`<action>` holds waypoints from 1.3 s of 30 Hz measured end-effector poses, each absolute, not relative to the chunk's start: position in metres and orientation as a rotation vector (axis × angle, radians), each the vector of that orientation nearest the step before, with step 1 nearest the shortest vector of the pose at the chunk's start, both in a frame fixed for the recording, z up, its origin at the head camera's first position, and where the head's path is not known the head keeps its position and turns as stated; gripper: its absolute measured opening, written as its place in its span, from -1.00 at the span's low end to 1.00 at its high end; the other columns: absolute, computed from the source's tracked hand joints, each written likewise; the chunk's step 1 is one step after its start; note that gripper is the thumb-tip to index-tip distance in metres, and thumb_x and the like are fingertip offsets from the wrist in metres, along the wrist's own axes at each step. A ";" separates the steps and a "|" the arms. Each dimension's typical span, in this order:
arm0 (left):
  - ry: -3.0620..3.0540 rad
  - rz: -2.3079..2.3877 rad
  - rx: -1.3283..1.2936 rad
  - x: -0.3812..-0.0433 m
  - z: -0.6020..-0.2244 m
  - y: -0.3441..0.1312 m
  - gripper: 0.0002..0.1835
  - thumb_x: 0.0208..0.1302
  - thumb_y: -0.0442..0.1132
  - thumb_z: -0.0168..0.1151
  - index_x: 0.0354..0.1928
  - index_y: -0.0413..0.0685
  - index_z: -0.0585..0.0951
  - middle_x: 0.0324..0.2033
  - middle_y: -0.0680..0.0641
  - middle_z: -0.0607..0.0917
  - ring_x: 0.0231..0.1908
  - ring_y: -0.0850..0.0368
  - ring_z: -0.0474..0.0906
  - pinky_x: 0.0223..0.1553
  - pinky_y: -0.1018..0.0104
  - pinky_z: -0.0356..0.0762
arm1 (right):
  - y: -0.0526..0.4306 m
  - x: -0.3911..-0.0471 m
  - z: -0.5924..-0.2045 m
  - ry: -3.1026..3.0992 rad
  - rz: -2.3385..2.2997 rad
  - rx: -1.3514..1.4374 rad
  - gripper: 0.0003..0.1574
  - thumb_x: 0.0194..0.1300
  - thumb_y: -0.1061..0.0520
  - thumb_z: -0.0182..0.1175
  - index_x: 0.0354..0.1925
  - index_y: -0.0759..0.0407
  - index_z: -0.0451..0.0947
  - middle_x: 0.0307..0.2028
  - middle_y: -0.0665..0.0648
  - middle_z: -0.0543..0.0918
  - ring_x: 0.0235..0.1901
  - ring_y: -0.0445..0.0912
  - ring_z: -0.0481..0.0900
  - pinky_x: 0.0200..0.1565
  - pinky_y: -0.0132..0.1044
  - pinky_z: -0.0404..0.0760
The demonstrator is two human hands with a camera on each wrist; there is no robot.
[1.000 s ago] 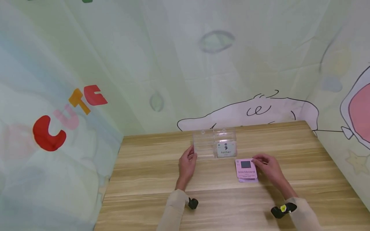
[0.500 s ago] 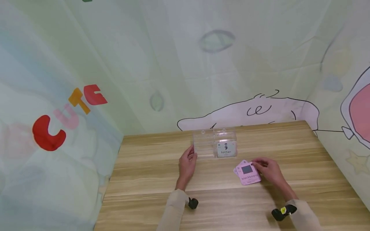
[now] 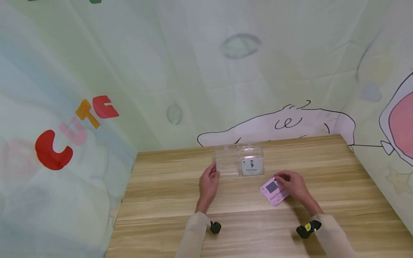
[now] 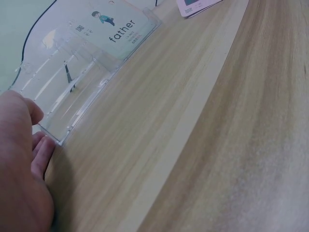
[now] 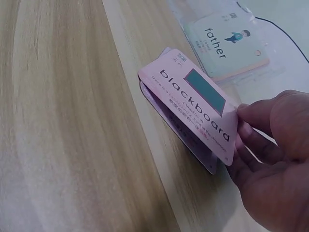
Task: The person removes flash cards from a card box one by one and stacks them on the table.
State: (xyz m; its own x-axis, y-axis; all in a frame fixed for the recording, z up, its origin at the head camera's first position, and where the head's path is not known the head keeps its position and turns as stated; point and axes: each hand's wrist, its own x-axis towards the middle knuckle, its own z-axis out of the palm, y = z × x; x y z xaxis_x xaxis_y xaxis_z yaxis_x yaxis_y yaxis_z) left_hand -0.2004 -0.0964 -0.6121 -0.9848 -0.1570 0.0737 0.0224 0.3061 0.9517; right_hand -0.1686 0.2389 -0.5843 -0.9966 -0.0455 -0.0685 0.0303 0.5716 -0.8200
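Observation:
My left hand holds the left edge of a clear plastic card holder, thumb on one side and fingers on the other in the left wrist view. The holder has two side-by-side compartments. In its right one stands a stack of pale flashcards with "father" on the front. My right hand pinches pink flashcards by a corner between thumb and fingers, the top one reading "blackboard". In the right wrist view a second card fans out beneath it. The pink cards are tilted, just in front of the holder's right side.
The wood-grain table runs back to a printed cloth backdrop. Black wrist cameras are strapped at both sleeves. A light seam strip crosses the tabletop.
The pink flashcards have turned from nearly straight to slanted, first fanning apart, then coming closer together. My right hand has shifted slightly left with them. The left hand and holder stay put.

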 end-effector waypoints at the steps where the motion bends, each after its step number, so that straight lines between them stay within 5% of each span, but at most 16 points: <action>1: -2.410 -1.761 0.123 -0.201 -0.612 -0.096 -0.50 0.45 -0.34 0.23 0.40 -0.22 0.51 0.15 -0.20 0.69 0.11 -0.04 0.67 0.14 0.22 0.66 | 0.238 -0.169 -0.584 2.719 -1.410 -0.008 -0.73 0.49 0.25 0.23 0.07 0.32 0.68 -0.03 0.28 0.72 -0.09 0.06 0.62 -0.10 -0.27 0.63; 13: -2.412 -1.754 0.123 -0.200 -0.614 -0.096 -0.50 0.45 -0.33 0.22 0.40 -0.22 0.51 0.15 -0.20 0.68 0.11 -0.04 0.67 0.14 0.21 0.67 | 0.240 -0.159 -0.573 2.763 -1.262 0.044 -0.68 0.47 0.16 0.25 0.02 0.41 0.64 -0.08 0.35 0.71 -0.08 0.16 0.65 0.00 0.10 0.69; 22: -2.397 -1.758 0.130 -0.200 -0.613 -0.095 -0.51 0.44 -0.35 0.23 0.39 -0.23 0.52 0.14 -0.21 0.69 0.10 -0.04 0.68 0.13 0.21 0.67 | 0.244 -0.152 -0.569 2.729 -1.233 0.033 -0.68 0.48 0.16 0.22 -0.04 0.44 0.67 -0.19 0.27 0.73 -0.20 0.06 0.65 -0.26 -0.21 0.65; 39: -2.410 -1.756 0.133 -0.200 -0.613 -0.096 -0.51 0.46 -0.33 0.22 0.39 -0.22 0.52 0.15 -0.20 0.69 0.10 -0.04 0.68 0.14 0.19 0.67 | 0.242 -0.156 -0.573 2.700 -1.278 0.153 -0.62 0.52 0.12 0.17 0.02 0.45 0.62 -0.18 0.31 0.71 -0.29 0.02 0.65 -0.33 -0.24 0.66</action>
